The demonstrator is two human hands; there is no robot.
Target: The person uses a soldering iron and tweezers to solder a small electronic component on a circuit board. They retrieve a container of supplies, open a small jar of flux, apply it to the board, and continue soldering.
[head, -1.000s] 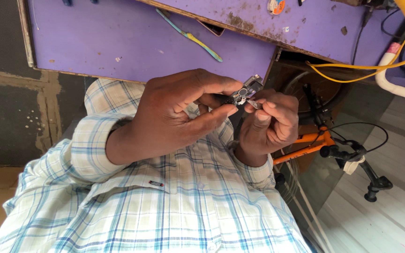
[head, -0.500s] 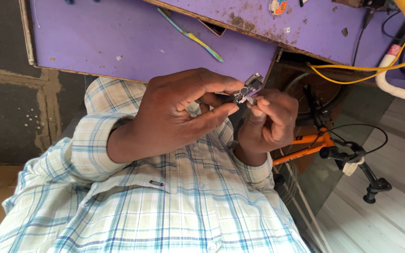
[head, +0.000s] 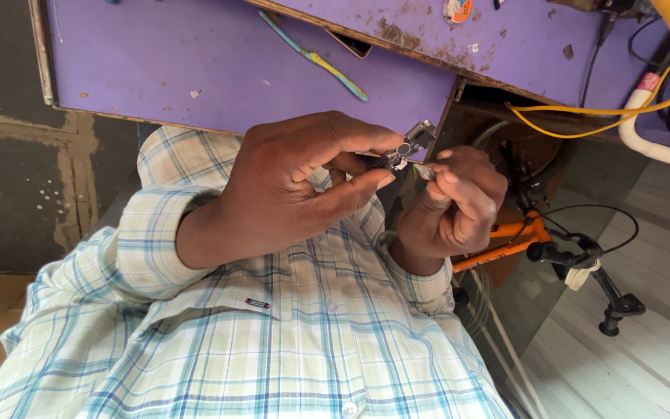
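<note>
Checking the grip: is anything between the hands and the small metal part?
Nothing visible. The left hand pinches the small metal part between thumb and fingers, and the right hand has its fingertips right beside it, just under the purple bench.

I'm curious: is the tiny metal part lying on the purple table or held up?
Held up: the left hand pinches the small metal part above the purple table.
</note>
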